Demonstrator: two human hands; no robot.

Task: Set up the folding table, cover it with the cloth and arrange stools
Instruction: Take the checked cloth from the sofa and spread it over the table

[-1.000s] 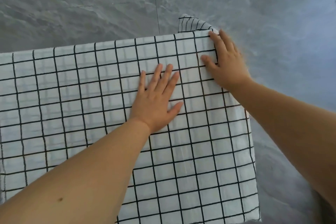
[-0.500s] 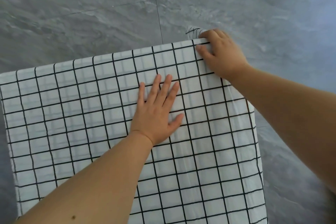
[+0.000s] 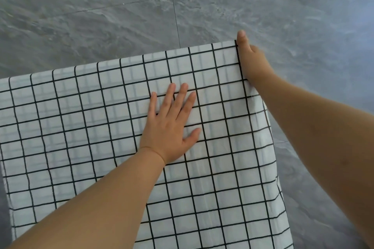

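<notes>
Cloth (image 3: 101,127), white with a black grid, lies spread over the table, which is itself hidden beneath it; faint doubled lines across the far half suggest a second layer or the surface showing through. Left hand (image 3: 170,125) rests flat, palm down and fingers spread, near the middle of the cloth, gripping nothing. Right hand (image 3: 250,60) is at the far right corner, thumb on the cloth's edge and the other fingers curled out of sight over the side; whether they pinch the hanging fabric cannot be told. The right edge of the cloth drops over the table's side toward the grey tiled floor (image 3: 101,16).

Step in hand, as judged: covering the table, specifically squaring and smoothing the far right corner while the flat palm pins the sheet against sliding.

Next move, as judged: draw the corner taut along the edge, then sweep the palm outward to clear slack, checking that the overhang is even on each side. No stools are in view; arranging them appears not yet begun.
</notes>
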